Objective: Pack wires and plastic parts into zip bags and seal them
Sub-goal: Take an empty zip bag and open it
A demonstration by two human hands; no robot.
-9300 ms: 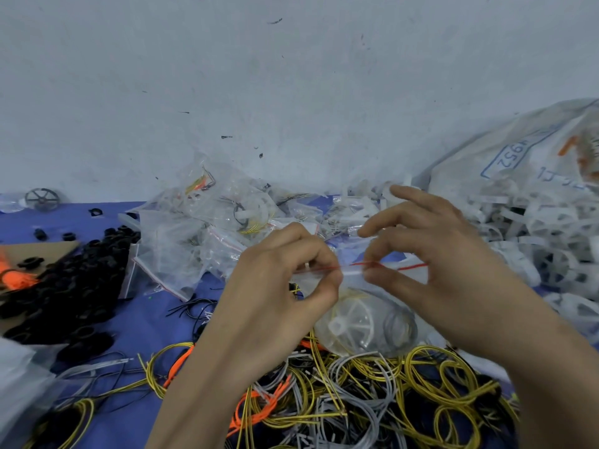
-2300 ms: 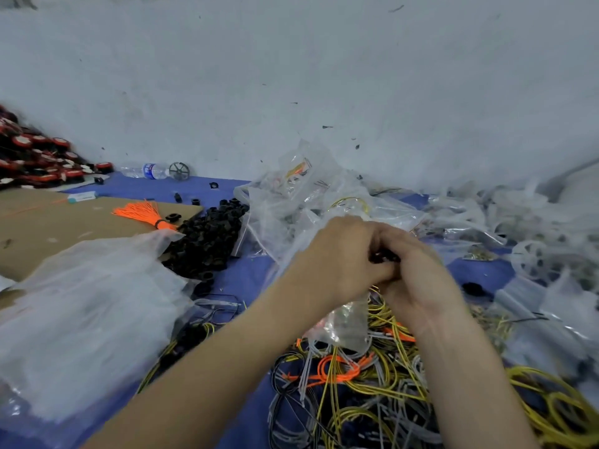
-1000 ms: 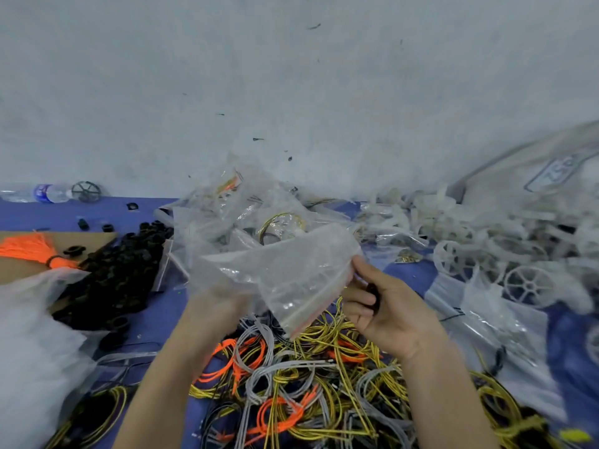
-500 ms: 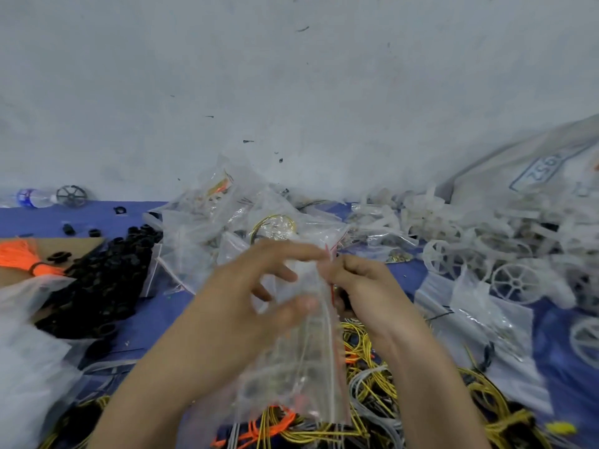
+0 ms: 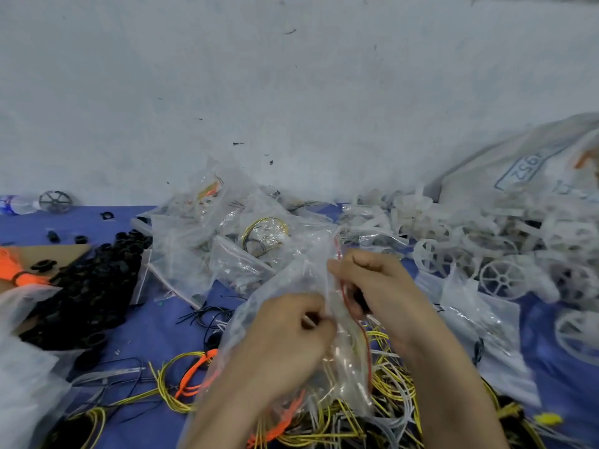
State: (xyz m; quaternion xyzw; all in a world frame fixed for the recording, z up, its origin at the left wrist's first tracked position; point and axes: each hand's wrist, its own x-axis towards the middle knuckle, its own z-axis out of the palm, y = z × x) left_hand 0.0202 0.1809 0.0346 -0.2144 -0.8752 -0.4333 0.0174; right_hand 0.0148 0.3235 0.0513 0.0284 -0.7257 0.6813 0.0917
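Both sets of fingers [image 5: 356,270] pinch the clear zip bag [image 5: 346,374], left hand [image 5: 285,345] just beside right hand [image 5: 385,293], over tangled wires [image 5: 389,393].

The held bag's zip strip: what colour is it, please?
Red zip strip on the zip bag; head view.

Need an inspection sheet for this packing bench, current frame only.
Surface: blue cloth, mostly covered.
Job's things: clear zip bag held up, its red zip edge between the hands; filled bags piled behind; white plastic wheels at right.
Clutter: black parts heap, orange tassel, cardboard and bottle at left.
Hands: left hand and right hand both pinch the zip bag.
Cables: loose wire coils, yellow, orange and grey, under the bag.
Surroundings: white wall; printed sack at right.
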